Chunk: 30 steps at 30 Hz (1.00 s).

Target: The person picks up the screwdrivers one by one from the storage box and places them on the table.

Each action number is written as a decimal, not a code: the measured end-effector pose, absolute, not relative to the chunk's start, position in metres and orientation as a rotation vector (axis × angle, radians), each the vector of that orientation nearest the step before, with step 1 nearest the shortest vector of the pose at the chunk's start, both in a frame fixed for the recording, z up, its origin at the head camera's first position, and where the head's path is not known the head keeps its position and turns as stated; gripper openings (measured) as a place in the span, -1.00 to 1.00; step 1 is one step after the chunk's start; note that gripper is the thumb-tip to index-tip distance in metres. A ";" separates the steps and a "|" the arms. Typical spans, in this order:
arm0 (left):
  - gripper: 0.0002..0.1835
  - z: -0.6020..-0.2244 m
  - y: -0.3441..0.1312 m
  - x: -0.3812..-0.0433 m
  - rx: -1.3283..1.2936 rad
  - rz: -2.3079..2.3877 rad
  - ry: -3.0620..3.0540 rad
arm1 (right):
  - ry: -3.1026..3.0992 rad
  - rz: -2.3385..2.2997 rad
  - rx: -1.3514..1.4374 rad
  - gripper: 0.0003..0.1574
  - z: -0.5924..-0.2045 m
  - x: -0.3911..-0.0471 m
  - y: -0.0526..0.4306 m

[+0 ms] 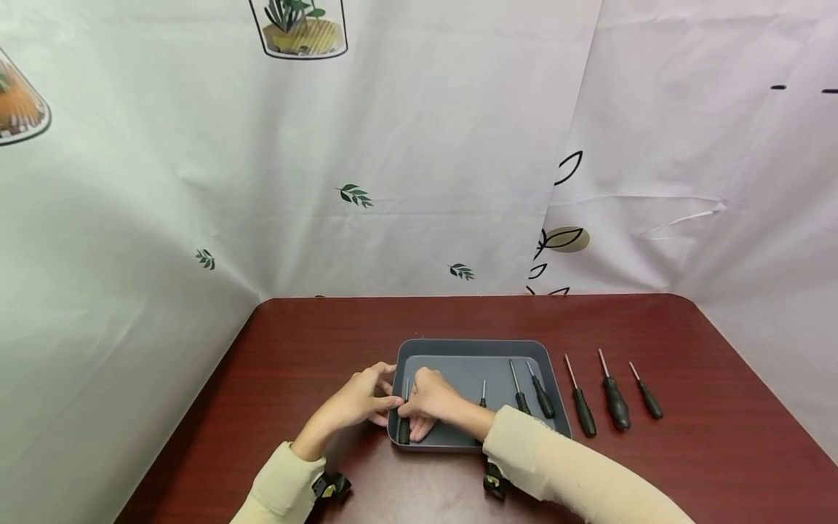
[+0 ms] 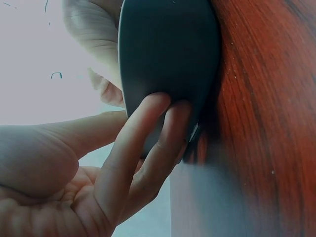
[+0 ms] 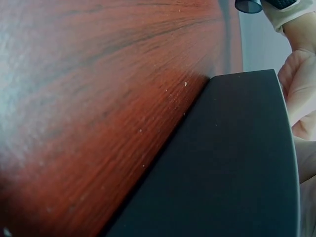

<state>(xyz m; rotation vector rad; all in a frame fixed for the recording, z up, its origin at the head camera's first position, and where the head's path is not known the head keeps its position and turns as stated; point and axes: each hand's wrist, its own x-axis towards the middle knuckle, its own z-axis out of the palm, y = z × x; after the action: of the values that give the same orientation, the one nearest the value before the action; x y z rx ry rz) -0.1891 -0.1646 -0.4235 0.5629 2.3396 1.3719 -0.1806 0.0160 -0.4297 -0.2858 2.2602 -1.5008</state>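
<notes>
1. Lower centre of frame, grey tray: could slide if left hand, pinching its left wall, slackens.
2. Right hand: pinches leftmost screwdriver; forearm might nudge neighbouring screwdriver.
3. Leftmost screwdriver, along tray's left inner side: may roll if that pinch loosens.

tray: dark wall | table: reddish, grained | left hand: upper right, beyond tray

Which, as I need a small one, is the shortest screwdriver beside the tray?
The rightmost screwdriver, farthest from the tray; the other two are visibly longer.
</notes>
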 end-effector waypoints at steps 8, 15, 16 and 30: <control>-0.32 -0.420 -0.165 -0.187 0.550 1.430 2.293 | 2.322 -1.453 -0.321 -0.73 -0.429 -0.185 0.019; -0.31 -0.420 -0.166 -0.186 0.570 1.433 2.278 | 2.418 -1.387 -0.386 -0.65 -0.429 -0.185 0.018; -0.31 -0.419 -0.166 -0.185 0.574 1.437 2.271 | 2.427 -1.377 -0.392 -0.64 -0.430 -0.185 0.017; -0.31 -0.422 -0.166 -0.188 0.540 1.426 2.279 | 2.429 -1.353 -0.365 -0.70 -0.423 -0.187 0.024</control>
<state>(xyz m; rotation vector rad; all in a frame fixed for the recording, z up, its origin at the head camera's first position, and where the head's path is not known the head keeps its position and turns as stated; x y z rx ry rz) -0.1881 -0.1655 -0.4223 0.5402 2.2788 1.4262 -0.1871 0.0240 -0.4235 -0.3653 2.4292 -1.3534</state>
